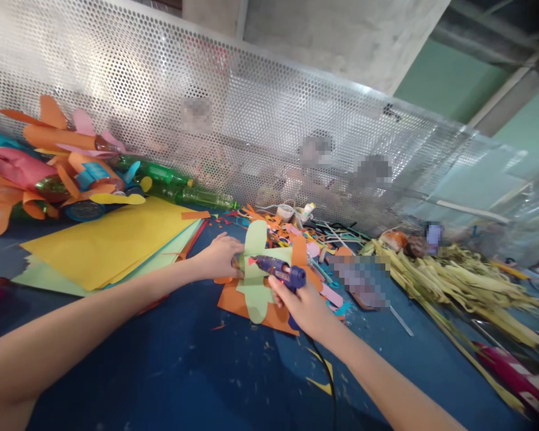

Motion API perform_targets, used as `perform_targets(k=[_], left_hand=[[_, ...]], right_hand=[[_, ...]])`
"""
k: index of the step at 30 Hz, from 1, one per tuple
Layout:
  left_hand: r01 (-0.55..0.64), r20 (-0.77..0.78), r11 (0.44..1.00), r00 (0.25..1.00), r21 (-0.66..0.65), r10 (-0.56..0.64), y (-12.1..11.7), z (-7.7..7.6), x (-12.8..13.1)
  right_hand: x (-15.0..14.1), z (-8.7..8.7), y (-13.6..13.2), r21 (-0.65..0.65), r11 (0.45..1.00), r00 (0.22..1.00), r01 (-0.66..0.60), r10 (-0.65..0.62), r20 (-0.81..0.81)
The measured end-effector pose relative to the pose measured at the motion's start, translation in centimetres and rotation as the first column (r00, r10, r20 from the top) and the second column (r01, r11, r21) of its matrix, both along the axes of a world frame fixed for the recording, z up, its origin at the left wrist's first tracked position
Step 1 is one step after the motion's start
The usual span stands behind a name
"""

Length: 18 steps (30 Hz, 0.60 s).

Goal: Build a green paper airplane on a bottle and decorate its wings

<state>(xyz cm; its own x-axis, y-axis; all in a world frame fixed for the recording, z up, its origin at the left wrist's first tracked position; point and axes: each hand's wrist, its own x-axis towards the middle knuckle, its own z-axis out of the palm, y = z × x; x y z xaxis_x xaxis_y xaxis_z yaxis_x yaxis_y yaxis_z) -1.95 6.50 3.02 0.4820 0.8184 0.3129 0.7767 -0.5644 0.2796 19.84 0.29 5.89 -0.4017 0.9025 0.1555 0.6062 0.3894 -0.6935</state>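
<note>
My right hand is wrapped around a blue hot glue gun, its nozzle pointing left over a light green paper cutout with rounded lobes. At the cutout's left edge, my left hand has its fingers curled in and gripping; the fingertips are partly hidden. Beneath the cutout lies a sheet of orange paper. A black cord runs from the glue gun toward the bottom of the view.
Yellow paper sheets lie left, below paper-petalled bottles and green plastic bottles. Paper scraps are strewn behind. Right are a phone and dried husk strips. A perforated metal screen stands across the back, people beyond it.
</note>
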Motion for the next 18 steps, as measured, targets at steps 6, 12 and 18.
perform_targets(k=[6,12,18], left_hand=[[0.030,0.062,1.000,0.998,-0.005,-0.029,0.0,-0.4,-0.1],[0.051,0.086,0.998,0.995,-0.038,-0.048,-0.1,-0.1,-0.1],[0.031,0.057,0.999,0.998,-0.023,-0.030,0.3,-0.5,-0.1]], right_hand=[[0.3,0.2,0.6,-0.136,0.990,0.996,0.021,-0.033,-0.087],[0.6,1.1,0.4,-0.196,0.981,0.992,-0.010,-0.015,-0.129],[0.2,0.2,1.1,-0.195,0.981,0.993,-0.022,0.000,-0.115]])
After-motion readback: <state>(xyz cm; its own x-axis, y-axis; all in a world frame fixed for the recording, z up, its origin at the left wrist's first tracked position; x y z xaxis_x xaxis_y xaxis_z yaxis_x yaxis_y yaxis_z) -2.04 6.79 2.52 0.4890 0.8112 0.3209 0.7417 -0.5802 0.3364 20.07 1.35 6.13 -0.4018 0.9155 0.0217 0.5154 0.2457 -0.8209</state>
